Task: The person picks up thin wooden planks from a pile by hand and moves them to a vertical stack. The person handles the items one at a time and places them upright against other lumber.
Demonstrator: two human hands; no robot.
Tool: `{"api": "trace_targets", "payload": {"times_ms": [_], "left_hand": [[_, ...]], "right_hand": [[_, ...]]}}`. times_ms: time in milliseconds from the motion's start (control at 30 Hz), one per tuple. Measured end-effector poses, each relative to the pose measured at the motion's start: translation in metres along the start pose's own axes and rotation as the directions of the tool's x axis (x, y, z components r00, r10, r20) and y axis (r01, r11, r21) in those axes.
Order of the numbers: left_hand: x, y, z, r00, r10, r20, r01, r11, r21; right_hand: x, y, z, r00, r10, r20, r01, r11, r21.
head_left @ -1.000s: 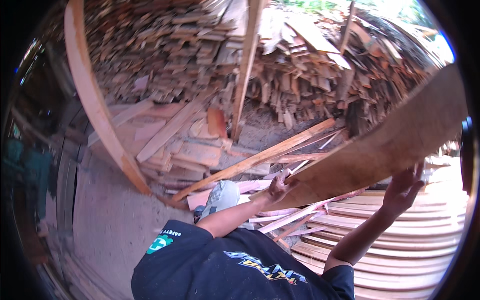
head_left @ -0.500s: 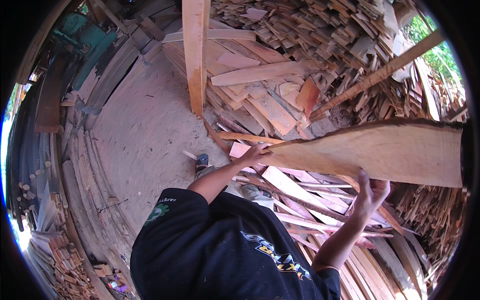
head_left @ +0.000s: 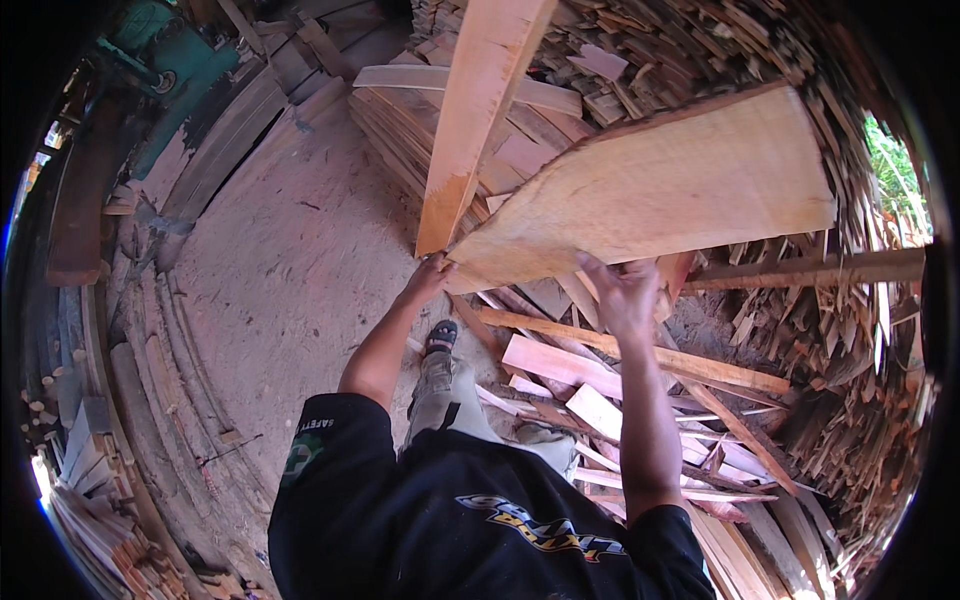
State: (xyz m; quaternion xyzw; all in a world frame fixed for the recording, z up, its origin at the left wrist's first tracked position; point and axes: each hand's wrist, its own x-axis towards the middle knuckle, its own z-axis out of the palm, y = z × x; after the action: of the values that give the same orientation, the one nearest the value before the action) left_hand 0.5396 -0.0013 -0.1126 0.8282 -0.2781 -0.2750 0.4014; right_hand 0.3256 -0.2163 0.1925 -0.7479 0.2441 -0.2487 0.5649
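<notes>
A wide, pale wooden board [head_left: 670, 185] with a dark, rough bark edge is held up in front of me, tilted with its broad end toward the upper right. My left hand [head_left: 432, 277] is closed on its narrow end. At the lower edge near the middle, my right hand [head_left: 628, 300] grips the same board, its thumb against the face and its other fingers partly hidden. Just beyond the narrow end rises an upright wooden post [head_left: 470, 130].
Loose offcuts and strips [head_left: 560, 360] lie on the ground by my feet. Stacked planks [head_left: 395, 125] sit behind the post, with a tall pile of thin slabs [head_left: 850, 340] on the right. A wooden beam [head_left: 800, 270] crosses there. Long timbers [head_left: 170, 400] line the left side.
The board has swung to the left and away from me, its broad end rising. Both hands moved left with it, still holding on. My view has turned somewhat too.
</notes>
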Motion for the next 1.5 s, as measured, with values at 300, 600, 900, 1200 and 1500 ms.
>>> {"api": "trace_targets", "payload": {"times_ms": [300,600,900,1200,1500], "left_hand": [[-0.064,-0.146,-0.085,0.980,0.015,-0.197,-0.016,1.000,-0.001],[-0.319,-0.316,-0.074,0.868,-0.494,0.042,0.474,0.853,0.219],[-0.222,-0.246,-0.083,0.812,-0.571,0.123,0.581,0.771,-0.260],[-0.140,-0.214,-0.099,0.855,-0.507,0.109,0.502,0.757,-0.418],[-0.143,-0.247,-0.089,0.627,-0.668,0.401,0.776,0.581,-0.245]], "right_hand": [[0.151,0.172,0.232,0.990,0.142,0.010,-0.142,0.988,0.065],[0.264,0.248,0.295,0.996,0.084,0.008,-0.082,0.985,-0.152],[0.288,0.203,0.284,0.889,0.446,-0.106,-0.319,0.436,-0.841],[0.151,0.242,0.245,0.847,0.532,0.021,-0.251,0.435,-0.865],[-0.243,0.303,0.033,0.290,0.938,-0.191,-0.553,0.001,-0.833]]}}
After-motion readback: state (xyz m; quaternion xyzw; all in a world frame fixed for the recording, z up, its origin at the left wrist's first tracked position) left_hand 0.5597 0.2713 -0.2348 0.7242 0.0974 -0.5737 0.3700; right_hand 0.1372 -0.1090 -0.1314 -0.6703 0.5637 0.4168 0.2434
